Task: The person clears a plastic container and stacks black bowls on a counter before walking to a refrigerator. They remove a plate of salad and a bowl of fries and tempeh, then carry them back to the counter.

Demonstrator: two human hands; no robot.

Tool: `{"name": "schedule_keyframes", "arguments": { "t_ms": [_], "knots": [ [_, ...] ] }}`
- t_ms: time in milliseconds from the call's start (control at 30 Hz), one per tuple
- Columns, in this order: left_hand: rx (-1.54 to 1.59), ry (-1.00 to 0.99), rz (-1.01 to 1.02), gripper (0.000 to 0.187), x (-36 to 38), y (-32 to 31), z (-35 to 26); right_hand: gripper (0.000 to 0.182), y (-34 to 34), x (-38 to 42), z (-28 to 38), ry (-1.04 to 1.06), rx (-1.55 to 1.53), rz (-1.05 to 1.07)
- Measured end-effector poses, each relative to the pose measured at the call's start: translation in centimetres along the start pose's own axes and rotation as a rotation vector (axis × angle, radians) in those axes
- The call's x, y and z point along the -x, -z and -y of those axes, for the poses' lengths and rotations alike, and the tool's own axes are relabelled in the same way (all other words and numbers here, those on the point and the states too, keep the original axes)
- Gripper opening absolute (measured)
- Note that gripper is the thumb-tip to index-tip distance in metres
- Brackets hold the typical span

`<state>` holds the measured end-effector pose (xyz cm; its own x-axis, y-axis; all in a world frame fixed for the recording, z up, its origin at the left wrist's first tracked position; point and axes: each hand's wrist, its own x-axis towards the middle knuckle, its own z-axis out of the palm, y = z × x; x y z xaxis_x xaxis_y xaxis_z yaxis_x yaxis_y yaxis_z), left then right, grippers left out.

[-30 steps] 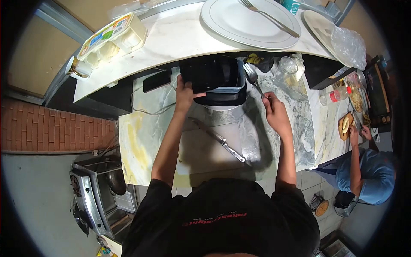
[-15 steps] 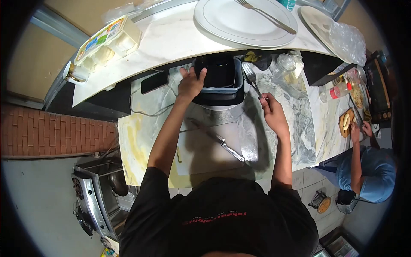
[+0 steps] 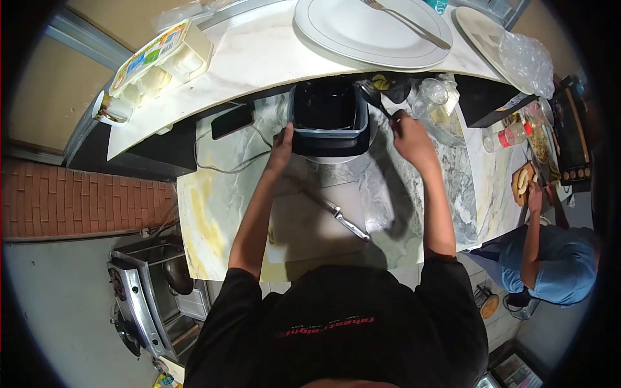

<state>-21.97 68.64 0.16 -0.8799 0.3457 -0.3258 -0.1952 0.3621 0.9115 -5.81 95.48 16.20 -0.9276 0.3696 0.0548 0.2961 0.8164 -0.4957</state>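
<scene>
1. So, far left at about 10 o'clock, an egg carton (image 3: 158, 61) with a colourful label sits on the raised marble shelf (image 3: 259, 64), next to a small cup (image 3: 111, 110).
2. Down at 7 o'clock below the counter (image 3: 213, 213) there's a metal gas stove (image 3: 139, 294).
3. A dark phone (image 3: 233, 121) lies on the counter at 11 o'clock, with a cable trailing from it.
4. Left hand (image 3: 282, 143) is pressed against the left side of the black air-fryer basket (image 3: 328, 116), fingers closed on its edge as far as I can tell. The basket sits on the counter at 12 o'clock, tucked just under the shelf, open side up.
5. A knife (image 3: 333, 210) lies diagonally on the white cutting board (image 3: 310, 226), right in the middle, between the two forearms.
6. Right hand (image 3: 411, 139) is just right of the basket, fingers pinched together on a fork handle (image 3: 381, 107) that points up toward the basket's right rim.
7. Up on the shelf at 12 to 1 o'clock: a big white plate (image 3: 362, 32) with another fork (image 3: 407, 22) resting across it.
8. Clear glass jars (image 3: 432, 100) stand near the right hand at 1 o'clock.
9. Far right at 3 o'clock, another person in a blue shirt (image 3: 556, 265) has a hand at a small wooden board (image 3: 522, 183).
</scene>
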Motion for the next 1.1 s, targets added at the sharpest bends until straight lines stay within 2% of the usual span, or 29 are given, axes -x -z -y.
{"name": "schedule_keyframes", "arguments": {
  "t_ms": [100, 133, 267, 333, 433, 667, 733, 800, 833, 867, 933, 967, 1033, 1100],
  "knots": [
    [0.015, -0.080, -0.075, 0.076, 0.6, -0.6, 0.5, 0.014, -2.1, -0.7, 1.6, -0.073, 0.128, -0.042],
    [0.044, -0.106, -0.094, 0.073, 0.7, -0.8, 1.0, 0.023, -2.0, -1.2, 2.6, -0.142, 0.186, 0.041],
    [0.023, -0.092, -0.140, 0.061, 0.6, -1.8, 2.5, 0.024, -2.4, -2.1, 5.5, -0.160, 0.330, 0.081],
    [-0.143, -0.190, -0.167, 0.049, 1.9, -2.0, 1.4, 0.023, -2.7, -2.6, 6.0, -0.157, 0.379, 0.067],
    [-0.137, -0.144, -0.164, 0.040, 3.4, -2.4, -0.5, 0.022, -2.8, -2.7, 6.9, -0.158, 0.482, 0.059],
    [0.060, -0.274, -0.104, 0.026, 0.6, -3.1, 4.6, 0.022, -3.3, -1.7, 8.9, -0.095, 0.674, 0.088],
    [0.042, -0.245, -0.226, 0.023, -0.1, -3.6, 5.3, 0.023, -3.9, -1.9, 8.7, -0.074, 0.685, 0.096],
    [-0.005, -0.229, -0.154, 0.030, -1.3, -3.1, 6.5, 0.023, -3.8, -2.5, 8.8, -0.054, 0.695, 0.100],
    [-0.062, -0.212, -0.084, 0.039, -1.8, -2.9, 7.1, 0.022, -3.5, -2.9, 8.9, -0.051, 0.668, 0.173],
    [-0.057, -0.216, -0.082, 0.039, -1.4, -3.2, 6.5, 0.022, -3.3, -3.4, 8.9, -0.048, 0.639, 0.245],
    [0.117, -0.130, -0.274, 0.054, 0.0, -3.7, 4.4, 0.021, -3.8, -4.6, 7.6, -0.047, 0.588, 0.271],
    [0.121, -0.134, -0.274, 0.054, 0.4, -3.6, 3.9, 0.019, -4.1, -5.2, 6.7, -0.044, 0.531, 0.301],
    [0.124, -0.095, -0.250, 0.073, 1.0, -3.3, 3.5, 0.020, -4.8, -6.8, 5.1, -0.079, 0.454, 0.322],
    [0.132, -0.090, -0.222, 0.075, 1.1, -3.0, 3.2, 0.021, -4.8, -7.3, 4.2, -0.110, 0.374, 0.348]
  ]
}}
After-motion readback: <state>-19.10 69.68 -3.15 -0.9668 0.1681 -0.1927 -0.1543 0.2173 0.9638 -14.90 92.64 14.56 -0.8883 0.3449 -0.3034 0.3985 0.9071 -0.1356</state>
